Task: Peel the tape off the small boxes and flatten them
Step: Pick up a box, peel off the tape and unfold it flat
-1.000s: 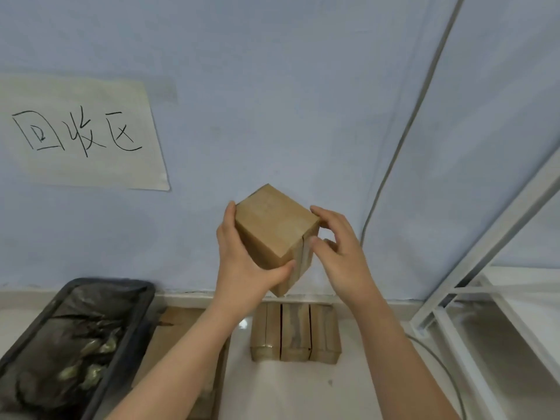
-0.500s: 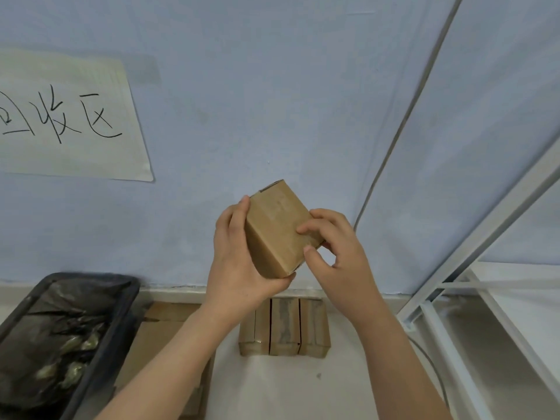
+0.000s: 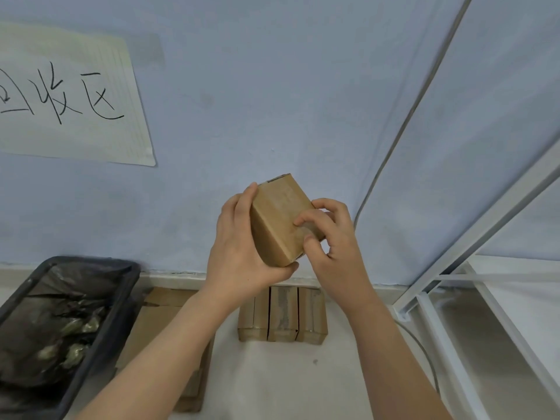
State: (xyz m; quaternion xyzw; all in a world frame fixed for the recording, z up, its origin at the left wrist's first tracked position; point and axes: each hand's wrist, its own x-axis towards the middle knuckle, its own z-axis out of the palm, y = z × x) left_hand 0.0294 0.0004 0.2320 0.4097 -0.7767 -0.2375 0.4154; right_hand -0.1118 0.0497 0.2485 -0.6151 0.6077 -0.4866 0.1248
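Mid-air before wall, small box (image 3: 280, 219) now turned narrow-face up vs 1 s ago, cradled in left hand (image 3: 242, 247), right hand (image 3: 330, 237) fingertips pinching at edge, prob. starting tape peel.

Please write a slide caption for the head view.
Left hand holds a small box while right hand picks at its side.

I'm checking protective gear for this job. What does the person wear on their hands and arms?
Nothing that shows. The left hand and right hand are bare, with no gloves, and no rings, watch or wristband are visible. Both forearms are uncovered down to the picture's bottom edge; no sleeve shows.
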